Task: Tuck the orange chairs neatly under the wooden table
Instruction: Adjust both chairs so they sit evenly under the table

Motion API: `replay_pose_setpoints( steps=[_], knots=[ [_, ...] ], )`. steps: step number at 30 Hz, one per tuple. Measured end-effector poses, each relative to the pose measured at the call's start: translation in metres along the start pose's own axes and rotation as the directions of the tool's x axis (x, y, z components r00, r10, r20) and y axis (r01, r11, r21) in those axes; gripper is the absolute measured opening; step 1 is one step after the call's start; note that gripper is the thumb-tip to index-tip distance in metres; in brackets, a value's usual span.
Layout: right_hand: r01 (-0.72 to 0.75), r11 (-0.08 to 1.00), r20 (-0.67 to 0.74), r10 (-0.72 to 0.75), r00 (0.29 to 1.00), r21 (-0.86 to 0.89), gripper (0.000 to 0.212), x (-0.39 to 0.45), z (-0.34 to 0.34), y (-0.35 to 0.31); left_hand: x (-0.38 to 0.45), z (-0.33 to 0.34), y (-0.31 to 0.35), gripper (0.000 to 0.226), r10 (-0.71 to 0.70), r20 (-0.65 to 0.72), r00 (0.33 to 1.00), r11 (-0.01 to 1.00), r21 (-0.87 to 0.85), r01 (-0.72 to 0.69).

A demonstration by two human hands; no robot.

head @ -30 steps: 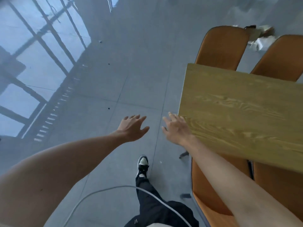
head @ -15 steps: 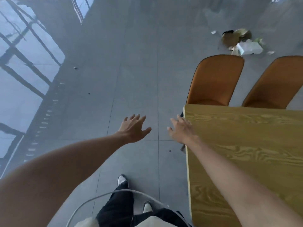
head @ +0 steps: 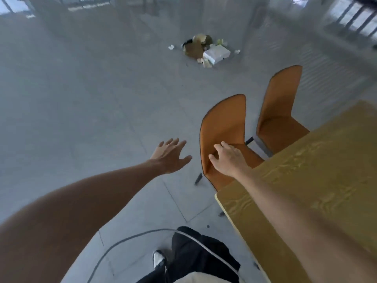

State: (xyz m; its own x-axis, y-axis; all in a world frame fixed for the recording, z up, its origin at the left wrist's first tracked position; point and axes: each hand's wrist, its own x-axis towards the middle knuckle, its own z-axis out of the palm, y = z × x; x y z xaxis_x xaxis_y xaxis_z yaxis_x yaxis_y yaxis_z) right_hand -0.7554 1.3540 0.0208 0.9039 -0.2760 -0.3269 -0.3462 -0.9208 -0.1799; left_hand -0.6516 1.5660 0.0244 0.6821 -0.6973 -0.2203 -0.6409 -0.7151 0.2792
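Two orange chairs stand at the far side of the wooden table (head: 326,180). The nearer orange chair (head: 224,121) has its seat partly under the table's corner, its backrest toward the open floor. The second orange chair (head: 281,103) stands beyond it, seat also partly under the table. My right hand (head: 228,158) hovers in front of the nearer chair's seat and backrest, fingers spread, with no grip that I can make out. My left hand (head: 169,154) is open in the air to the left of that chair, touching nothing.
A pile of rubbish (head: 206,50) with a white box lies on the grey tiled floor beyond the chairs. A grey cable (head: 122,242) curves across the floor near my legs and shoe (head: 159,260). Railings show at the far right.
I have walked around the table's corner, so the chairs now appear side-on. My right hand has left the table's edge and reached out in front of the nearer chair; both hands stay open.
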Motion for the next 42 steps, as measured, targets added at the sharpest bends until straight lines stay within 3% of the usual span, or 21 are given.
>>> replay_pose_setpoints(
  steps=[6, 11, 19, 23, 27, 31, 36, 42],
  knots=[
    [-0.215, 0.964, -0.063, 0.227, 0.972, 0.156, 0.061, 0.117, -0.020, 0.036, 0.161, -0.041, -0.025, 0.070, 0.212, 0.070, 0.975, 0.974, 0.063, -0.217],
    [-0.361, 0.905, -0.030, 0.377, 0.926, 0.224, 0.062, 0.201, -0.044, 0.060, 0.282, -0.070, -0.046, 0.071, 0.327, 0.164, 0.931, 0.933, 0.099, -0.345],
    [-0.622, 0.689, 0.050, 0.654, 0.755, 0.372, 0.060, 0.289, -0.079, 0.095, 0.458, -0.108, -0.037, 0.064, 0.530, 0.241, 0.813, 0.826, 0.070, -0.560],
    [-0.735, 0.528, 0.065, 0.792, 0.607, 0.426, 0.055, 0.333, -0.084, 0.106, 0.545, -0.113, -0.031, 0.069, 0.631, 0.330, 0.702, 0.722, 0.078, -0.687],
    [-0.754, 0.348, 0.063, 0.888, 0.456, 0.557, 0.049, 0.359, -0.093, 0.098, 0.607, -0.127, -0.013, 0.074, 0.721, 0.422, 0.550, 0.584, 0.057, -0.809],
    [-0.743, 0.059, 0.147, 0.967, 0.209, 0.666, 0.070, 0.371, -0.092, 0.098, 0.655, -0.135, 0.033, 0.074, 0.770, 0.527, 0.360, 0.407, 0.029, -0.913],
    [-0.611, -0.253, 0.285, 0.957, -0.048, 0.750, 0.069, 0.386, -0.082, 0.122, 0.711, -0.113, 0.112, 0.072, 0.809, 0.563, 0.167, 0.211, -0.013, -0.977],
    [-0.555, -0.465, 0.426, 0.880, -0.209, 0.689, 0.041, 0.410, -0.085, 0.129, 0.751, -0.081, 0.190, 0.074, 0.770, 0.638, -0.015, 0.029, -0.059, -0.998]
  ],
)
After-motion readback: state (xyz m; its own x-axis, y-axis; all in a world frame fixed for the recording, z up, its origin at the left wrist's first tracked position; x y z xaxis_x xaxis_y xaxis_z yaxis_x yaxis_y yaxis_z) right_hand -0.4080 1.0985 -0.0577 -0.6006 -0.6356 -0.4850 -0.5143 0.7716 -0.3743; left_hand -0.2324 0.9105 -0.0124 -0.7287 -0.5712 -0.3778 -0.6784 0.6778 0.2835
